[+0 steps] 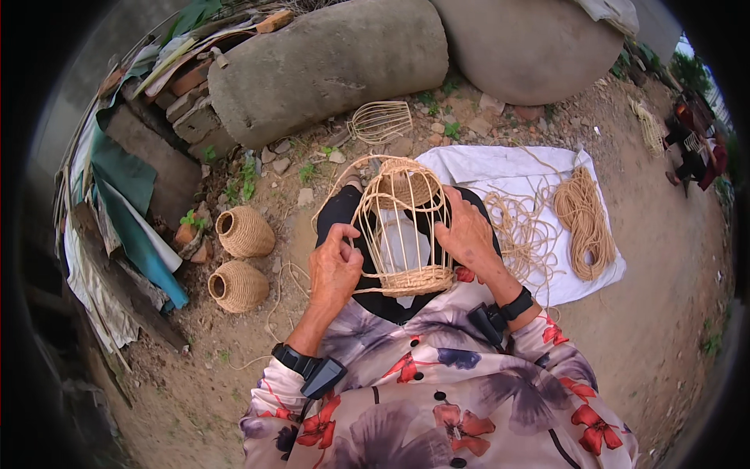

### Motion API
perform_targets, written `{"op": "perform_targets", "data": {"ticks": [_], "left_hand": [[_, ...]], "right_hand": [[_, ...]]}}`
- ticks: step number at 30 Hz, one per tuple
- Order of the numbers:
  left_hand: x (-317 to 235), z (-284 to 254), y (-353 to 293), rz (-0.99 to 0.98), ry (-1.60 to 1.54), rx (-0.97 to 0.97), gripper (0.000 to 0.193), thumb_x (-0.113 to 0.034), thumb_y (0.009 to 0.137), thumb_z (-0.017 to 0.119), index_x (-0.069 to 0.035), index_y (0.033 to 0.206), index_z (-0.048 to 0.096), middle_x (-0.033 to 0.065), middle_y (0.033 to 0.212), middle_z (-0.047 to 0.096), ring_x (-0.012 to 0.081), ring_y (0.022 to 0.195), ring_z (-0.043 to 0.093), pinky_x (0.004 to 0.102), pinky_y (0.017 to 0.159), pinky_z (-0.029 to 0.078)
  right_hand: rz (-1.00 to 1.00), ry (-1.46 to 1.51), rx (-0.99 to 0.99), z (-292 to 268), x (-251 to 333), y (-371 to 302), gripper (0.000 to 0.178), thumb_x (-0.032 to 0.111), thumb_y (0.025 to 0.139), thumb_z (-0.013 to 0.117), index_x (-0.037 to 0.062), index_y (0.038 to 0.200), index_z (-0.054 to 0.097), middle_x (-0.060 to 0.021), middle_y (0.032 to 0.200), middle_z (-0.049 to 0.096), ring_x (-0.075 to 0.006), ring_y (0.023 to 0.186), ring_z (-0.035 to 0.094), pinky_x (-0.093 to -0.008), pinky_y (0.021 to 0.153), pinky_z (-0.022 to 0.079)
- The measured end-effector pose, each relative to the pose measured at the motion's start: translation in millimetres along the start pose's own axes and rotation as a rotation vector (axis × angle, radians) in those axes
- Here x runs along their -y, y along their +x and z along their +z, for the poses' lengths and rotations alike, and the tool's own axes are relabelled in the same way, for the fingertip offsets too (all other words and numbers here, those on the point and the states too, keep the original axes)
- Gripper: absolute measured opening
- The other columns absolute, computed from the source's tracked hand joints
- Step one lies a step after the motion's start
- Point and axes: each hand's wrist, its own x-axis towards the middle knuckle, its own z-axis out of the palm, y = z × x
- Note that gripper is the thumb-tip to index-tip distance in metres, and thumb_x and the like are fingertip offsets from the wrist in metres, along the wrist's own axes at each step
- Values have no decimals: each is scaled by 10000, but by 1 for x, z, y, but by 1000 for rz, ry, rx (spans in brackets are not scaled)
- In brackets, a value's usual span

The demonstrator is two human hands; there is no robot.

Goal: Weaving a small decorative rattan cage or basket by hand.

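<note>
Wicker frame (406, 227): long axis points forward, slightly left — right hand (472, 236) clamped on it; left hand (336, 264) — can't tell its grip.

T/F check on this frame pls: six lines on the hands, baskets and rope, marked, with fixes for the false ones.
1. The right hand is at the right side of the ribbed frame. True.
2. Both hands wear gloves. False: the right hand and the left hand are bare.
3. The rope bundle lies on the white sheet. True.
4. Three round woven pots stand together at the left. False: there are two, the upper pot and the lower pot.
5. Another ribbed piece lies on the ground near the concrete cylinder. True.
6. The ribbed frame's sides are woven solid. False: gaps show between its ribs.
</note>
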Motion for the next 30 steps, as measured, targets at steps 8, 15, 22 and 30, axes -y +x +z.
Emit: {"op": "perform_targets", "data": {"ticks": [8,15,22,30], "left_hand": [[7,-10,-6,1,18,-173,250,-135,836,692,-31,1059,655,30,619,538,115,563,514,293,548,452],[13,-10,17,-186,29,192,234,-173,886,702,-22,1057,649,51,697,652,93,595,610,258,554,513],[-8,10,39,-215,-566,328,119,-129,902,673,-42,946,604,69,800,680,124,612,640,280,537,530],[-23,42,27,329,450,-8,219,-180,815,671,-100,997,579,132,665,618,346,632,640,467,591,490]], "right_hand": [[10,148,-25,9,-6,-3,643,227,765,588,99,1368,403,-252,1038,591,-443,956,611,-515,865,486],[6,171,3,8,-10,-3,611,256,773,599,83,1339,447,-243,1064,578,-437,965,605,-503,867,486],[16,191,9,7,-10,-1,589,256,769,598,72,1314,470,-230,1051,576,-432,958,600,-499,867,484],[129,436,26,13,-16,2,576,193,731,634,77,1274,481,-225,1142,598,-393,1071,593,-449,941,457]]}}
